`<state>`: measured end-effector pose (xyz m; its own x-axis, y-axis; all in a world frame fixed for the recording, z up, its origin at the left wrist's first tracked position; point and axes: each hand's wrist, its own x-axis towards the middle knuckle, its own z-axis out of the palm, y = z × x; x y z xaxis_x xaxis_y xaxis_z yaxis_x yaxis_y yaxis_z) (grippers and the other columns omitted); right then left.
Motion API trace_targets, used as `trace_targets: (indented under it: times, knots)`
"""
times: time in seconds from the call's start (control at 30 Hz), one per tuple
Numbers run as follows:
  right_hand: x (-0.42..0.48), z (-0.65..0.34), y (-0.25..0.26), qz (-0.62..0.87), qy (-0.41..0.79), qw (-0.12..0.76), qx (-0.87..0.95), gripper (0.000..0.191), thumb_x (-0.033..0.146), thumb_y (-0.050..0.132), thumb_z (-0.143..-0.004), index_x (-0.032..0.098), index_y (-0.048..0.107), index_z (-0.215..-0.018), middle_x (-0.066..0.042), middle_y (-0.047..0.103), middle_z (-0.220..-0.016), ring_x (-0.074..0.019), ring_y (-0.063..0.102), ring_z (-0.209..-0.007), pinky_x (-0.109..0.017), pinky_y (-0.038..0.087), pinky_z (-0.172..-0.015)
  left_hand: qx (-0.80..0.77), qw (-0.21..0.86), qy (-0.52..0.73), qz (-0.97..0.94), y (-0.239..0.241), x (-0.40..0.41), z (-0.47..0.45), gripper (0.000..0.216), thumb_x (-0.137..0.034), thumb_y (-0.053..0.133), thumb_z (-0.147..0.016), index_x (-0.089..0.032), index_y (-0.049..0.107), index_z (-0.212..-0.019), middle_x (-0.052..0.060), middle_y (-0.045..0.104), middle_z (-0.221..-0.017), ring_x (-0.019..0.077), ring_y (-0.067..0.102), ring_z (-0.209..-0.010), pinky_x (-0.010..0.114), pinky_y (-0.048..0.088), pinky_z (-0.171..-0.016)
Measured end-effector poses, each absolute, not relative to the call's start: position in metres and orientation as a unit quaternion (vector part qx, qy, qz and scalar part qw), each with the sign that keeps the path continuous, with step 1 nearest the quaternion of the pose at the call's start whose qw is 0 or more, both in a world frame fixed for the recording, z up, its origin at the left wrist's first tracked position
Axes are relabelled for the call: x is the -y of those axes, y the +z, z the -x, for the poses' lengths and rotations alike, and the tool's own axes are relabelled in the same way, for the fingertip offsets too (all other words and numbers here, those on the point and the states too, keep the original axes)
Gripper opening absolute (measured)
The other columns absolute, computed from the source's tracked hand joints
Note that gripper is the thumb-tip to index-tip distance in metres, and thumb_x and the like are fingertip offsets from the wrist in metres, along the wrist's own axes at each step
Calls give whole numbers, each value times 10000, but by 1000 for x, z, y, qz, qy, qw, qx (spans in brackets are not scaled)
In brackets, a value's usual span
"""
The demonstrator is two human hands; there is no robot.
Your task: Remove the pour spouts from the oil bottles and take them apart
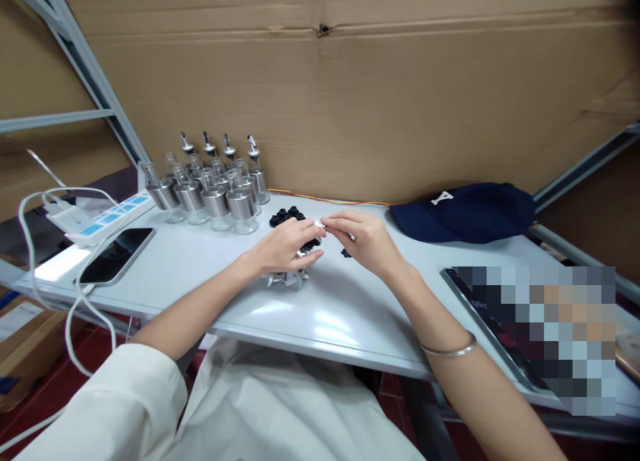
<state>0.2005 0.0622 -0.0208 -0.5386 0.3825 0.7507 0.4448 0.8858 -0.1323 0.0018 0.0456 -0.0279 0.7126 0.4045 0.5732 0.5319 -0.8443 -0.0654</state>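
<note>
My left hand (286,246) and my right hand (364,240) meet over the middle of the white table (200,274). Both pinch a small silver metal part (319,225) between their fingertips. Under my left hand lies a small heap of silver metal pourer parts (286,280). Just behind the hands sits a cluster of small black plastic stoppers (287,217), and one black stopper (345,253) lies beside my right hand. Several glass bottles with steel bases (215,194) stand in rows at the back left, the rear ones fitted with pourer spouts.
A dark phone (116,254) lies at the left, near a white power strip (103,218) with cables. A navy cap (463,211) rests at the back right. A blurred tablet-like device (540,328) lies at the right front. Cardboard sheets form the wall behind.
</note>
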Motion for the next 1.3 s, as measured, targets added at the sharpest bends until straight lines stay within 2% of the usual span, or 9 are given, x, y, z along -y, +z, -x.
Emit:
trace_targets:
  times: [0.13, 0.33, 0.4, 0.53, 0.7, 0.83, 1.07, 1.3]
  knots:
    - [-60, -199, -18, 229, -51, 449, 862, 206, 170, 473, -906, 176, 668, -839, -67, 703, -831, -154, 645, -740, -269, 516, -696, 257, 115, -281, 917, -26, -44, -2, 223, -263, 346, -924, -137, 499, -1027, 64, 580, -844, 164, 536, -743, 278, 385, -679]
    - [-63, -214, -17, 269, -57, 437, 857, 178, 174, 495, -883, 184, 641, -782, -58, 699, -813, -161, 642, -741, -277, 502, -713, 240, 152, -282, 916, -29, -48, -3, 269, -377, 397, -936, -152, 513, -1025, 51, 580, -832, 141, 522, -696, 258, 379, -666]
    - [-67, -223, -18, 297, -47, 412, 860, 148, 175, 510, -868, 170, 656, -843, -66, 700, -823, -171, 642, -732, -278, 493, -695, 234, 164, -285, 915, -30, -49, -3, 267, -394, 429, -923, -159, 518, -1014, 42, 576, -820, 132, 514, -675, 250, 377, -658]
    - [-75, -238, -21, 398, -8, 319, 860, 220, 155, 490, -856, 167, 677, -971, -71, 710, -870, -189, 647, -740, -289, 467, -705, 223, 180, -292, 912, -30, -48, -4, 232, -374, 438, -921, -161, 517, -966, 27, 555, -773, 127, 497, -647, 242, 374, -640]
    - [-79, -243, -23, 505, 82, 205, 834, 172, 116, 509, -805, 169, 669, -834, -34, 697, -713, -159, 615, -640, -243, 426, -642, 218, 190, -299, 909, -26, -44, -6, 206, -349, 420, -932, -161, 503, -951, 24, 553, -758, 122, 489, -628, 236, 368, -628]
    - [-84, -247, -30, 516, 117, 142, 836, 105, 128, 560, -769, 174, 649, -736, -11, 663, -654, -136, 572, -603, -214, 390, -587, 220, 184, -295, 912, -25, -43, -6, 208, -349, 419, -933, -156, 497, -938, 19, 558, -736, 121, 492, -613, 244, 360, -627]
    - [-96, -252, -44, 523, 93, 101, 841, 171, 69, 573, -734, 156, 708, -792, -55, 714, -763, -158, 625, -694, -215, 421, -651, 223, 176, -284, 916, -26, -45, -6, 218, -349, 415, -934, -154, 509, -961, 27, 577, -751, 125, 522, -636, 249, 361, -630]
    - [-99, -250, -55, 481, 78, 95, 868, 319, -24, 498, -715, 143, 726, -862, -78, 728, -807, -175, 636, -729, -227, 439, -688, 227, 174, -282, 916, -26, -44, -6, 226, -356, 427, -928, -151, 513, -968, 30, 586, -758, 125, 527, -633, 245, 375, -635]
